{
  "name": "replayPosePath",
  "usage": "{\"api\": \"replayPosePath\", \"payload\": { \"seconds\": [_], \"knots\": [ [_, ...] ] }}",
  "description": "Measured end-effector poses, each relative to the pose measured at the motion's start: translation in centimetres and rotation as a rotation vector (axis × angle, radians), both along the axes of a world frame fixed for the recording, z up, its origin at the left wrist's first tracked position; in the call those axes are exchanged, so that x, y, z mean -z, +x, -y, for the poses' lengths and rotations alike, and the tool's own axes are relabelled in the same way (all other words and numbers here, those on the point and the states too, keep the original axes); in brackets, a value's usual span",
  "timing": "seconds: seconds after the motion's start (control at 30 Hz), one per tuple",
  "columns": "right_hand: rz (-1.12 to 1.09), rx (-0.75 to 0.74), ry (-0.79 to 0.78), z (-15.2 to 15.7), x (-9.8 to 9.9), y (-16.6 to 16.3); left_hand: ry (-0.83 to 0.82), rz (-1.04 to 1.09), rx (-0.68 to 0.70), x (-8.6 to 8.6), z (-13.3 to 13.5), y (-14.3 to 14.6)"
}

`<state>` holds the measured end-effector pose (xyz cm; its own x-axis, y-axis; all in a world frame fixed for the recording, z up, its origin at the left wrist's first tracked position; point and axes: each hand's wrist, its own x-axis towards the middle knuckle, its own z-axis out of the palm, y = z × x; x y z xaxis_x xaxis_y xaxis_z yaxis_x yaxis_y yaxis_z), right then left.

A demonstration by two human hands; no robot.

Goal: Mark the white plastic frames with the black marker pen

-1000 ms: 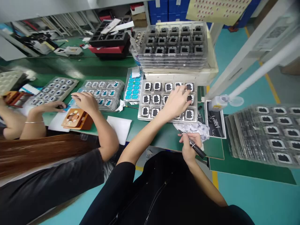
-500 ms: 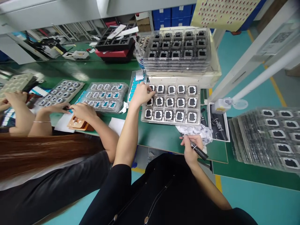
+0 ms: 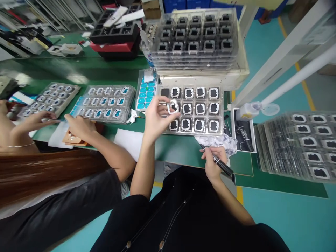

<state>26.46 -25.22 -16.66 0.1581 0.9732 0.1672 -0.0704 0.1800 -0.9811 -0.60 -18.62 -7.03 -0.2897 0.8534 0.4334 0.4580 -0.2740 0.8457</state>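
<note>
Between thumb and fingers, my left hand holds a small white square frame, tilted up above a clear plastic tray. Rows of similar white frames with dark centres sit in the tray's pockets. Its far left pocket shows only dark, with no white frame in it. My right hand is closed around a black marker pen, low in front of the tray's right half. Crumpled white cloth or paper lies just beyond that hand. The pen's tip is too small to make out.
Stacked trays stand behind, and another stack is at right beside a white box with markers. A blue sticker sheet lies left of my tray. A co-worker's hands work further left, near more trays.
My left hand has lifted the white frame out of the tray's far left pocket and brought it nearer to me. My right hand keeps the marker pen in place. The view has shifted slightly.
</note>
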Motion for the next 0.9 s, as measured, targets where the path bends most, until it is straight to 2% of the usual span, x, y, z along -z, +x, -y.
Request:
{"api": "replayPosePath", "payload": {
  "seconds": [0.1,0.2,0.37,0.47,0.6,0.73,0.9],
  "knots": [
    [-0.009,-0.008,0.009,0.1,0.1,0.0,-0.035,0.052,0.013,0.8,4.6,4.3],
    [-0.032,-0.007,0.047,0.2,0.0,-0.1,-0.091,0.135,0.069,2.7,7.8,7.1],
    [-0.004,-0.054,0.107,0.5,-0.5,-0.2,-0.236,0.293,0.089,7.1,10.1,9.2],
    [0.044,-0.13,0.112,0.6,-0.6,-0.2,-0.313,0.331,0.105,8.8,10.6,10.0],
    [0.071,-0.202,0.061,0.6,-0.3,-0.2,-0.352,0.317,0.16,9.3,10.7,10.5],
    [0.146,-0.18,0.024,0.6,0.2,-0.1,-0.366,0.294,0.184,9.1,10.6,10.5],
    [0.191,-0.172,0.072,0.4,0.1,-0.2,-0.328,0.292,0.213,9.1,10.6,10.5]
  ]
}}
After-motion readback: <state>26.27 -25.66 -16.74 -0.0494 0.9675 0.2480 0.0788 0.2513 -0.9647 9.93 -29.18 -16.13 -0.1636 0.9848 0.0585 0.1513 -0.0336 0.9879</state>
